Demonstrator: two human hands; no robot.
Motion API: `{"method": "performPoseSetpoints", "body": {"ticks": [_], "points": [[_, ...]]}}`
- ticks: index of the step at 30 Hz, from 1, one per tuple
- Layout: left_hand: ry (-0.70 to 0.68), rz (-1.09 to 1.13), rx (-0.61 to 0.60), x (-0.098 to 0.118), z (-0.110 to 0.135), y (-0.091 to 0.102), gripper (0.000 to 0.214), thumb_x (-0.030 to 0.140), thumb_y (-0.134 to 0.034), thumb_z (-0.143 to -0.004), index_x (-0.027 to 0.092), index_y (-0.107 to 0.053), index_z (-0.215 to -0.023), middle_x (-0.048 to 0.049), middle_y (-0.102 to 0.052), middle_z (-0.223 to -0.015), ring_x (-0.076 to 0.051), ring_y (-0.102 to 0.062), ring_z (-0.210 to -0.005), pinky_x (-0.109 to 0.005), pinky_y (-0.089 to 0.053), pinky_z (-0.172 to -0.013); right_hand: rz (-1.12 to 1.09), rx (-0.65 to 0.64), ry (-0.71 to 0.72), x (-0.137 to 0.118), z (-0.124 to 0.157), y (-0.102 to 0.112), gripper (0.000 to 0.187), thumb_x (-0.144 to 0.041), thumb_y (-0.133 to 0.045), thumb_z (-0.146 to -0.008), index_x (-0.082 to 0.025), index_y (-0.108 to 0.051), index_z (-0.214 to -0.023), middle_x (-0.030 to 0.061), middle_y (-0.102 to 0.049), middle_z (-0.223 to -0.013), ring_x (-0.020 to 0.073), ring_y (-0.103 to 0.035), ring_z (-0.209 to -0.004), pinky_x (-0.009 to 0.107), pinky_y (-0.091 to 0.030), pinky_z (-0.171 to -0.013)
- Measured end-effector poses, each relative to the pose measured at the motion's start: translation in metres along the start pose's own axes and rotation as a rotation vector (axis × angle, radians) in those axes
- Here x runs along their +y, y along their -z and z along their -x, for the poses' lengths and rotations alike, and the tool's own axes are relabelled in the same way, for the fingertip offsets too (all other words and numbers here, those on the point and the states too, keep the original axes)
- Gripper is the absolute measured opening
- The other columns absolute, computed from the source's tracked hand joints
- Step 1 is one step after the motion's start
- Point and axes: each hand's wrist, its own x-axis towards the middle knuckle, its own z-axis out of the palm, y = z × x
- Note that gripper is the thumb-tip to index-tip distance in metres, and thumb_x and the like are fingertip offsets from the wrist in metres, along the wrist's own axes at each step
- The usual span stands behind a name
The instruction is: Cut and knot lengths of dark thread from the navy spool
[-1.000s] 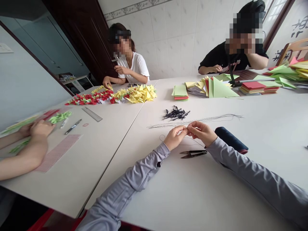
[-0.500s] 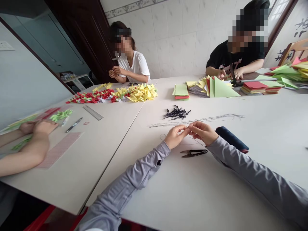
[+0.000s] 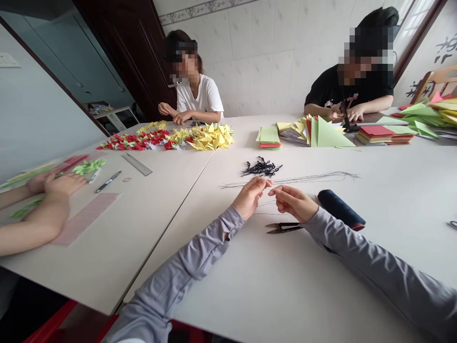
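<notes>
My left hand [image 3: 250, 196] hovers over the white table [image 3: 285, 281], fingers pinched on a thin dark thread. My right hand [image 3: 293, 202] sits just to its right, fingers pinched on the same thread; a short gap separates the two hands. Black thread snips [image 3: 283, 227] lie on the table right below my hands. A dark blue thread spool [image 3: 341, 216] lies on its side next to my right wrist. Beyond my hands lie a row of cut threads [image 3: 296, 179] and a small pile of black loops [image 3: 261, 168].
Yellow and red folded paper pieces [image 3: 171, 138] lie at the back left before a person in white. Coloured paper stacks [image 3: 314, 131] sit before a person in black. Another person's hands [image 3: 57, 183] press green paper at far left, beside a ruler [image 3: 136, 164] and pen [image 3: 108, 181].
My two hands, touching fingertip to fingertip before, have drawn slightly apart and my left hand has risen a little. The person in white lowered both hands to the table.
</notes>
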Motion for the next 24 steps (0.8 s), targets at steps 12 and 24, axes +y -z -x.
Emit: {"method": "performPoseSetpoints", "body": {"ticks": [12, 24], "points": [[0.069, 0.104, 0.35, 0.044, 0.02, 0.11, 0.016, 0.014, -0.059, -0.079, 0.015, -0.051, -0.065, 0.0004, -0.058, -0.071, -0.001, -0.027, -0.045, -0.015, -0.034, -0.045, 1.055, 0.341, 0.468, 0.022, 0.003, 0.044, 0.024, -0.024, -0.044, -0.082, -0.018, -0.064, -0.07, 0.0045, -0.059, -0.072, 0.0105, -0.049, -0.054, 0.024, -0.04, -0.057], [0.075, -0.382, 0.634, 0.065, 0.072, 0.19, 0.023, 0.029, -0.068, -0.07, 0.016, -0.051, -0.062, 0.0073, -0.062, -0.068, -0.002, -0.026, -0.049, -0.019, -0.025, -0.049, 1.162, 0.35, 0.492, 0.034, 0.015, 0.069, 0.027, -0.023, -0.04, -0.084, -0.018, -0.062, -0.071, 0.006, -0.06, -0.072, 0.0115, -0.049, -0.054, 0.026, -0.042, -0.057]]}}
